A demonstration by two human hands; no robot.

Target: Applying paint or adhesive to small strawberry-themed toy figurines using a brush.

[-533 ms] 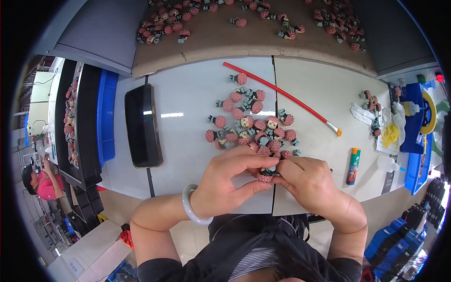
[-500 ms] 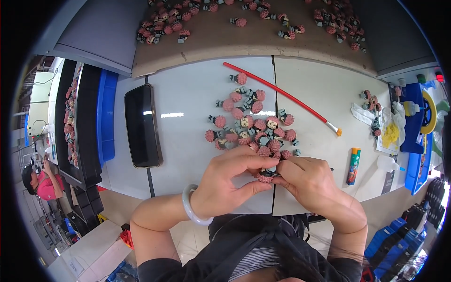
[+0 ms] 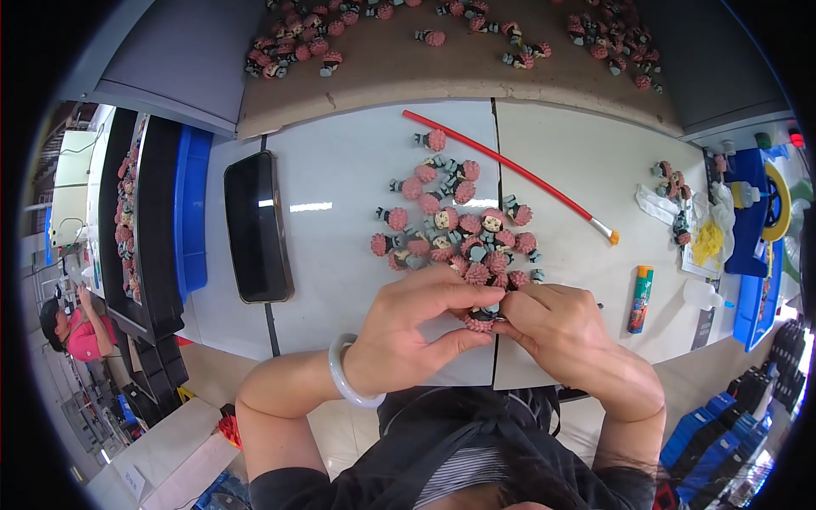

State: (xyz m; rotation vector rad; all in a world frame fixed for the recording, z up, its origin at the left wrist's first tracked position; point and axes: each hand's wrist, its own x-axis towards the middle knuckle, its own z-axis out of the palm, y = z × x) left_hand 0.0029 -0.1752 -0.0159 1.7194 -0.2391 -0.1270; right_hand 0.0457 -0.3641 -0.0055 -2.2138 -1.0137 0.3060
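Unmoved — figurine [image 3: 482, 320] between both grips

We see a white table [image 3: 340, 183] carrying a cluster of small pink-haired figurines [image 3: 455, 229] near its centre, with a dark phone [image 3: 257, 225] lying flat at nine o'clock of them. A long red-handled brush [image 3: 510, 174] runs diagonally from twelve toward three o'clock of the cluster, and a lighter [image 3: 640, 297] lies at four o'clock.
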